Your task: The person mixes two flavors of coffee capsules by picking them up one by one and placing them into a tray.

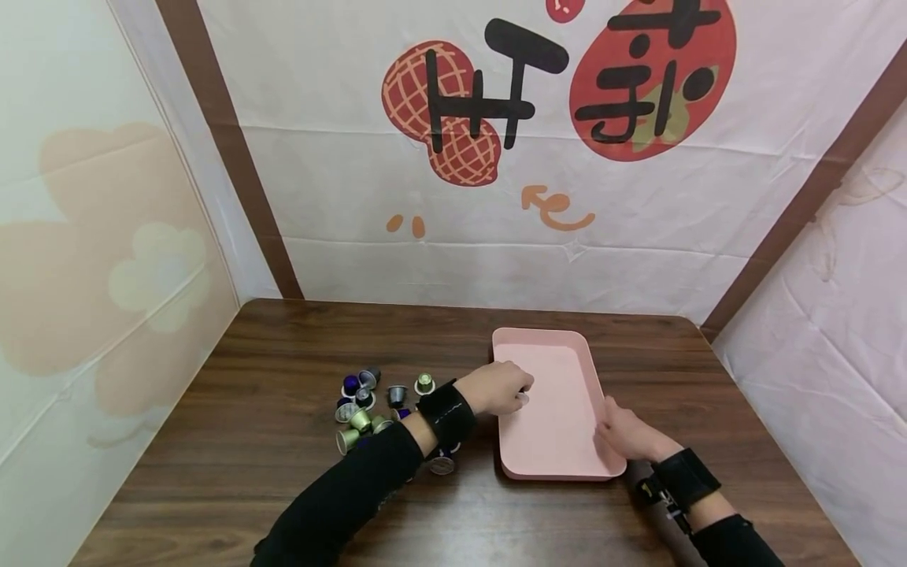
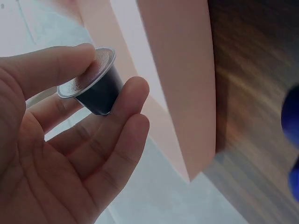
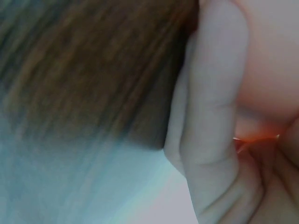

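Note:
My left hand (image 1: 498, 387) is over the left part of the pink tray (image 1: 549, 450). Between its thumb and fingers it pinches a dark coffee capsule (image 2: 103, 92) with a silver foil lid, plain in the left wrist view beside the tray wall. In the head view the hand mostly hides that capsule. My right hand (image 1: 629, 433) grips the tray's right side near its front corner. Up close in the right wrist view, its fingers (image 3: 212, 98) lie along the outside of the pink wall. No capsule shows lying in the tray.
Left of the tray, several coffee capsules in green (image 1: 347, 440), grey (image 1: 397, 396) and blue (image 1: 350, 384) lie loosely grouped on the brown wooden table (image 1: 234, 457). My left forearm crosses over part of them. A printed white cloth (image 1: 340, 189) hangs behind the table.

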Available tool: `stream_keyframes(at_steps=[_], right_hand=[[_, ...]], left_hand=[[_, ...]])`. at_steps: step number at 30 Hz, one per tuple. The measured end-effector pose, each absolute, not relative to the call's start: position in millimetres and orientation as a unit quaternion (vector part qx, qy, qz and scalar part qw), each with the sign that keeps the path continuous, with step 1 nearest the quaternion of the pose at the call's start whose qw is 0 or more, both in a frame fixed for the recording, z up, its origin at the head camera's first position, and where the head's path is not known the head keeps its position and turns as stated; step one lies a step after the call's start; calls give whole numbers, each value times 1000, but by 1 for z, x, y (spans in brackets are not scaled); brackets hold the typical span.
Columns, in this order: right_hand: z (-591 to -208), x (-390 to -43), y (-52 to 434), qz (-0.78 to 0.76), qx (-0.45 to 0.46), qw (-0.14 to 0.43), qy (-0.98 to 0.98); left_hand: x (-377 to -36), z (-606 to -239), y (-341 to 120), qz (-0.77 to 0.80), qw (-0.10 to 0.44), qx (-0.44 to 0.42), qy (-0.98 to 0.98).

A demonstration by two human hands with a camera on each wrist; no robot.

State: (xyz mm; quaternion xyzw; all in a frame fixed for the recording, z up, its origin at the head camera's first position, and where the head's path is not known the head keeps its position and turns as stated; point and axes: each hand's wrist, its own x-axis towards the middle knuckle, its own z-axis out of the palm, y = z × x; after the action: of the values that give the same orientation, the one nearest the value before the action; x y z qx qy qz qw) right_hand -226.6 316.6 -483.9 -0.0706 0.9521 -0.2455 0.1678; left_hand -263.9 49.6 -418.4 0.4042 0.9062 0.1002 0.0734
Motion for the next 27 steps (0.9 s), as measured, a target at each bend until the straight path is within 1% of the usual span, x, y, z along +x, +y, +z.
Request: stream_keyframes(at_steps=[11,16,21,27], right_hand=[[-485,-222,311,-246,-77,158,953],[-485,-221,308,-255,-77,154,952],[-484,-221,310,-251,-78,155,952],[-484,-224,316,-244,-82,152,954]], left_hand=[[-266,-431,60,92,83,379,917],[-269,-435,59,105,98,377,915],[-271,-433,51,114,103,379,913],[-277,-419,28,116,98,367,918]])
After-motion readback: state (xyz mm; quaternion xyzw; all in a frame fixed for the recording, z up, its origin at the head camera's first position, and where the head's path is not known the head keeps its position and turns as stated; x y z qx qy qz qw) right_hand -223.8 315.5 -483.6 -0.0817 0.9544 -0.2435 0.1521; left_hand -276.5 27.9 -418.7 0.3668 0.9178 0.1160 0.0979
